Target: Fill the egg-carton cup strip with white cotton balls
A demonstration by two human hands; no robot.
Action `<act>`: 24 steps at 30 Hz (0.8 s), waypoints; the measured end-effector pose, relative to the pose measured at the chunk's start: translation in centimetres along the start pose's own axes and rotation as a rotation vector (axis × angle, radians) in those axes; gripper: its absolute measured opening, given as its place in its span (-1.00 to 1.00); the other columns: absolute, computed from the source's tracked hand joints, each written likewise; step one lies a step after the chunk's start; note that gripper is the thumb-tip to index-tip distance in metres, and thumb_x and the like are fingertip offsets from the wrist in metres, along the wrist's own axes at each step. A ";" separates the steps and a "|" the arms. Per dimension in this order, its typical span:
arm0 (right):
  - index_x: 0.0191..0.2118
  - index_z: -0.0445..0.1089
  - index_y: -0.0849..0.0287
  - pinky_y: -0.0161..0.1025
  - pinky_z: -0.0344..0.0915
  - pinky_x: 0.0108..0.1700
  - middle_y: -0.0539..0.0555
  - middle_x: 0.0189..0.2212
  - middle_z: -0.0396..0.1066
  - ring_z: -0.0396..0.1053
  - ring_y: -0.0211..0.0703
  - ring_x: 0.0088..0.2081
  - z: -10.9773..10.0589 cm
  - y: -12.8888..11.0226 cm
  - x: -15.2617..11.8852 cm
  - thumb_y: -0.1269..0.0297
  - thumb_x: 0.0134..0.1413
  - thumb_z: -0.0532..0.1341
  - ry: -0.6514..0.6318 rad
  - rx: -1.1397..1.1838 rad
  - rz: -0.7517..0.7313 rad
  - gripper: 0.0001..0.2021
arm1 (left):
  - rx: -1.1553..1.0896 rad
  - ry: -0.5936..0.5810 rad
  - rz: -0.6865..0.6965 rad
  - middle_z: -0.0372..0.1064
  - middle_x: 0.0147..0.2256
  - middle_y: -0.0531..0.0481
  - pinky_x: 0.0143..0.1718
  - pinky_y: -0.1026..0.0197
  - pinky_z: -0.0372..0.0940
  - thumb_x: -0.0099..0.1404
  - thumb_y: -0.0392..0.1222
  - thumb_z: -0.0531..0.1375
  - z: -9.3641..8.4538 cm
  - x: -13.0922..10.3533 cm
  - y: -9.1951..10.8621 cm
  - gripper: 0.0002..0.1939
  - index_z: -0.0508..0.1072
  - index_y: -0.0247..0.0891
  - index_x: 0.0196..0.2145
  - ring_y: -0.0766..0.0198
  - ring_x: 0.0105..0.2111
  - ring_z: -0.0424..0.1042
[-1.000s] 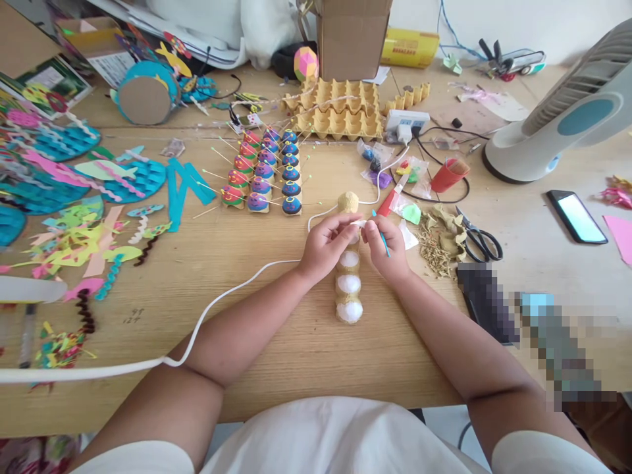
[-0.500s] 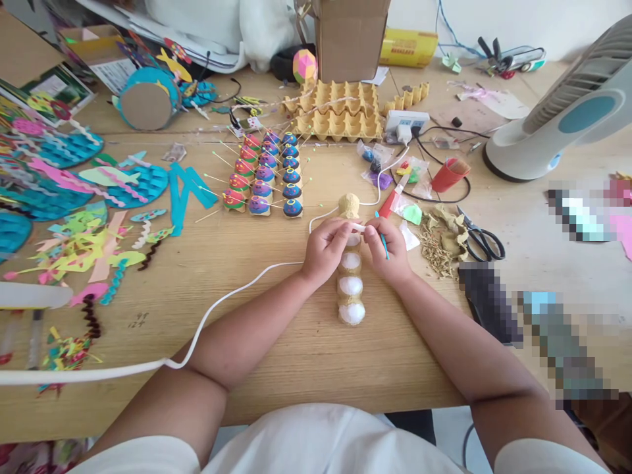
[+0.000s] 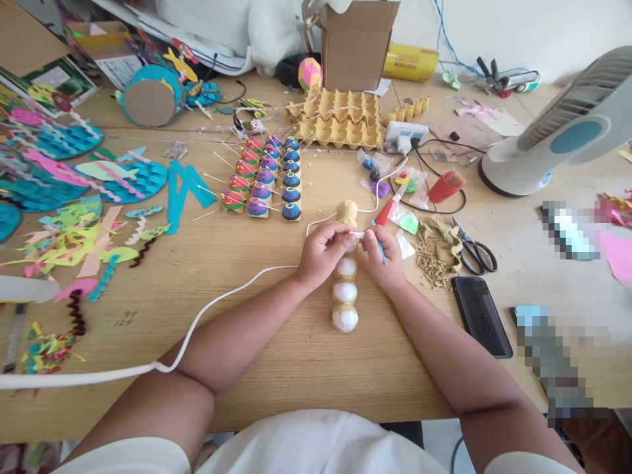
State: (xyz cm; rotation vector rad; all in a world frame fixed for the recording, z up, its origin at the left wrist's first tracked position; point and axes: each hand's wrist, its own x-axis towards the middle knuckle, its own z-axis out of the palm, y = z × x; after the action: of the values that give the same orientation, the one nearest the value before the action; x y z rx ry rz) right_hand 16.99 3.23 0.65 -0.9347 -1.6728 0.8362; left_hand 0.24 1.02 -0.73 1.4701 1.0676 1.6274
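Observation:
My left hand (image 3: 323, 255) pinches a small piece of soft white clay (image 3: 357, 234) between thumb and fingertips. At the clay's other end is my right hand (image 3: 382, 253), its fingers closed and also gripping a thin blue modelling tool (image 3: 380, 245). Both hands are above an egg-carton strip (image 3: 347, 212) standing lengthwise on the table. Its nearer bumps carry white caps (image 3: 344, 291), while the farthest bump is bare cardboard. The hands partly hide the bumps beneath them.
Painted egg-carton strips (image 3: 260, 189) with thin sticks stand at left of centre. To the right lie bagged clay (image 3: 409, 224), a red-handled knife (image 3: 385, 212), scissors (image 3: 474, 249), carton scraps (image 3: 437, 247) and a phone (image 3: 481, 316). A fan (image 3: 553, 131) and a white cable (image 3: 212, 306) are nearby.
The view has shifted slightly, so the table things sit a little differently in frame. Both hands keep the white clay between them, and the blue tool stays in the right hand.

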 end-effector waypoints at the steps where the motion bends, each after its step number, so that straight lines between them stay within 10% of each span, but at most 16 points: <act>1: -0.43 0.28 0.06 -0.19 0.28 -0.29 -0.02 -0.50 0.29 0.22 -0.20 -0.42 0.0 0.0 0.0 -0.35 0.47 0.13 0.007 0.003 0.010 -0.40 | -0.020 0.003 -0.014 0.65 -0.22 -0.02 -0.26 0.26 0.36 0.46 0.14 0.42 0.0 0.0 -0.1 -0.66 0.73 -0.17 -0.03 0.35 -0.36 0.42; 24: -0.38 0.31 0.06 -0.16 0.22 -0.29 -0.03 -0.47 0.28 0.22 -0.18 -0.39 -0.1 0.5 0.2 -0.43 0.42 0.14 -0.021 0.006 0.060 -0.38 | 0.046 -0.020 -0.052 0.72 -0.24 -0.07 -0.28 0.22 0.37 0.42 0.15 0.41 -0.2 0.7 -0.5 -0.66 0.75 -0.19 -0.17 0.29 -0.37 0.47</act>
State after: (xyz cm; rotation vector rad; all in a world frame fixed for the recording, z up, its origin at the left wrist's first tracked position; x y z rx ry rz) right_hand 17.10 3.62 0.31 -0.9789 -1.6659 0.8937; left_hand -0.05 1.83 -0.87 1.4730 1.1295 1.5587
